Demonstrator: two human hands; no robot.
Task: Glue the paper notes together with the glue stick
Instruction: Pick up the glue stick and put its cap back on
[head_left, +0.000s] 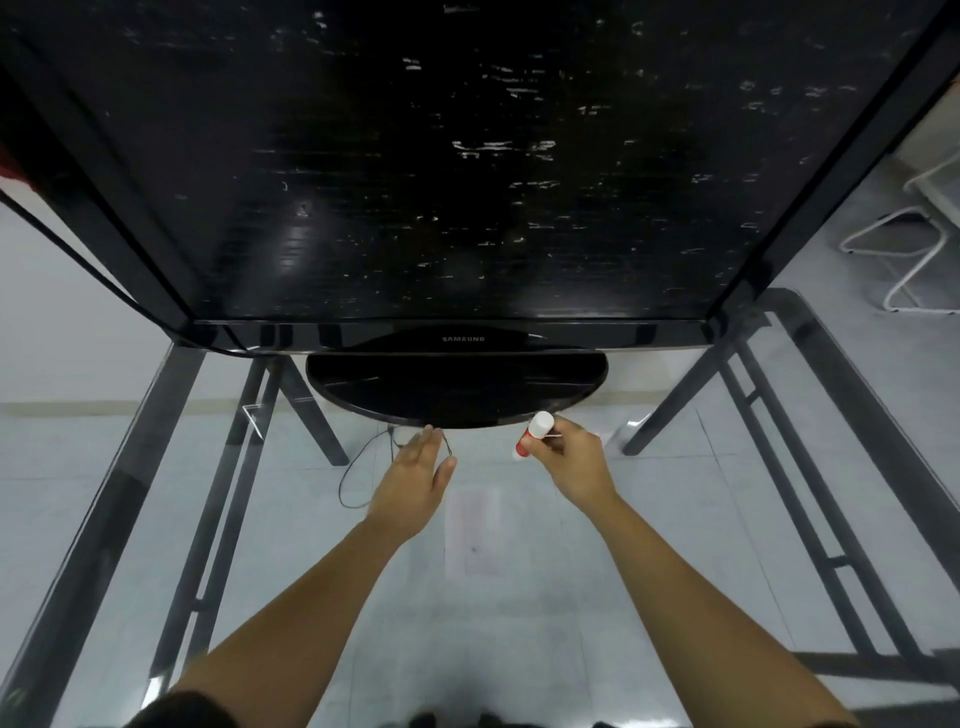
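My right hand (571, 462) grips a glue stick (534, 432) with a white cap and a red band, tilted up to the left just in front of the monitor's base. My left hand (415, 478) reaches forward with fingers flat and together, thumb apart, holding nothing; its fingertips are near the base's front edge. A pale paper note (474, 535) lies flat on the glass table (311, 597) between my two forearms, faint against the floor below.
A large black monitor (447, 171) fills the upper view, standing on an oval black base (457, 387). A thin black cable (358, 478) loops under the glass left of my left hand. Dark metal table legs (218, 493) flank both sides. A white chair frame (898, 254) stands far right.
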